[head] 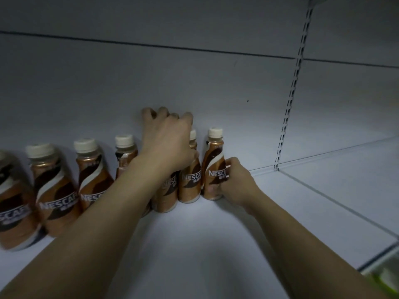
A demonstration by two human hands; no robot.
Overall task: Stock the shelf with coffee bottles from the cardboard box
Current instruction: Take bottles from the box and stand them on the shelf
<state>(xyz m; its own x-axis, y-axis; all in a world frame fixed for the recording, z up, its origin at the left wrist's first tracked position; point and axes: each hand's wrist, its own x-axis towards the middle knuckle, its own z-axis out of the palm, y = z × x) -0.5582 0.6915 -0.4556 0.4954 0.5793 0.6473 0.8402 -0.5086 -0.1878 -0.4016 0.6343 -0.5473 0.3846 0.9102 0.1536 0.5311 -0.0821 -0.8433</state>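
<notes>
Several brown coffee bottles with cream caps stand in a row along the back of the white shelf point(194, 238). My left hand point(167, 140) covers the top of one bottle point(165, 198) near the middle of the row, fingers draped over its cap. My right hand point(236, 183) grips the lower body of the rightmost bottle point(213, 165), which stands upright on the shelf. Between these two stands another bottle point(191, 182), partly hidden by my left hand. The cardboard box is out of view.
Further bottles point(54, 190) fill the row to the left. A slotted metal upright point(289, 100) divides the back panel on the right. The shelf board runs on to the right, with a joint line point(336, 200). Something green shows at the lower right corner point(386, 279).
</notes>
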